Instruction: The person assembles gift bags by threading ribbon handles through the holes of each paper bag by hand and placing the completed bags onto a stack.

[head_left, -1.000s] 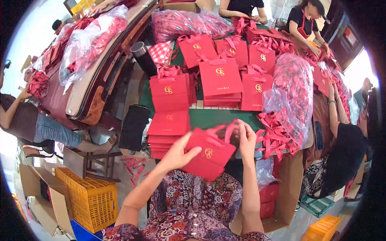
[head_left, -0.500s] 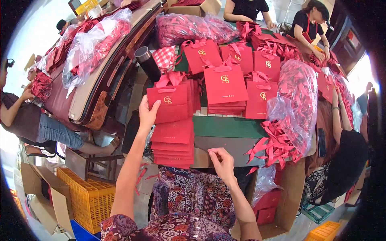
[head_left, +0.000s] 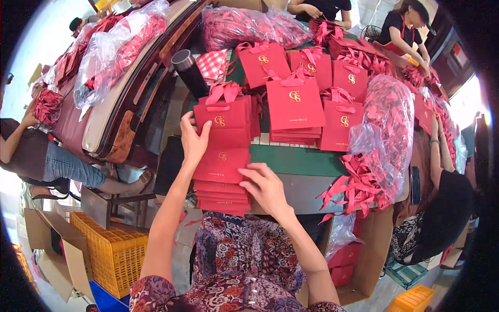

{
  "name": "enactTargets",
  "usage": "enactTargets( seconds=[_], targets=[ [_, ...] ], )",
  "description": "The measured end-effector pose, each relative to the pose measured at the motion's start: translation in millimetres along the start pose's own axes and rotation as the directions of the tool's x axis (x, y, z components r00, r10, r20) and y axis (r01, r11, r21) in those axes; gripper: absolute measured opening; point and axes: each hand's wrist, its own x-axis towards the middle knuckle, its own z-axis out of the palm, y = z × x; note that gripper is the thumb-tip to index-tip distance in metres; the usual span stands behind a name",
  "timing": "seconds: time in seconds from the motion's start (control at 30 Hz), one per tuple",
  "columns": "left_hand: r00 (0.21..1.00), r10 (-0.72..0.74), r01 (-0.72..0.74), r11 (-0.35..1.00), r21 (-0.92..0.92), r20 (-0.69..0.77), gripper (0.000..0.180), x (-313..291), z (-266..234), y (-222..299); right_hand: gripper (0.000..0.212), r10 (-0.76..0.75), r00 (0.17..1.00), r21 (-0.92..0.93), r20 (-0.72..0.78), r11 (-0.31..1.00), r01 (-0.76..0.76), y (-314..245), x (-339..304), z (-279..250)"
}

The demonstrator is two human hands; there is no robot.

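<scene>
A column of overlapping red paper gift bags [head_left: 221, 165] with gold print lies before me, at the table's near edge. My left hand [head_left: 194, 139] grips the left edge of the upper bag [head_left: 223, 120], thumb on its front and fingers partly hidden behind. Pink-red ribbon handles stand at that bag's top. At the column's right edge is my right hand [head_left: 266, 188], its thumb and fingers apart and the fingertips touching or just over a lower bag. More red bags [head_left: 295, 104] with ribbons lie in stacks to the right.
A black tumbler [head_left: 188, 70] stands behind the column. Clear plastic sacks of ribboned bags lie at the right [head_left: 387, 114] and far side [head_left: 249, 31]. A cardboard box [head_left: 371, 260] and a yellow crate [head_left: 112, 249] flank me below. Several people work around the tables.
My right hand has moved left and up to the column's edge, and its pinched fingers have spread. The left hand stays on the upper bag, with the view shifted slightly.
</scene>
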Motion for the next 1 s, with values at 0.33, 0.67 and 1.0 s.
enactTargets(
  seconds=[0.33,0.67,1.0],
  targets=[
    [1.000,-0.025,0.026,0.996,-0.086,0.009,0.044,-41.6,-39.9,16.2,0.034,-0.033,0.994,0.012,0.106,0.999,0.032,3.3,-5.0,3.1],
    [0.996,0.084,-0.084,0.995,0.048,0.012,0.062,-150.2,-73.0,48.1,0.022,0.046,0.994,0.169,-0.099,0.985,-0.029,6.2,-3.1,16.6],
    [0.988,0.051,-0.064,0.994,0.086,0.147,0.059,-163.0,-58.9,39.9,0.016,0.221,0.915,0.393,-0.339,0.916,-0.075,31.9,-23.7,-9.6]
  ],
)
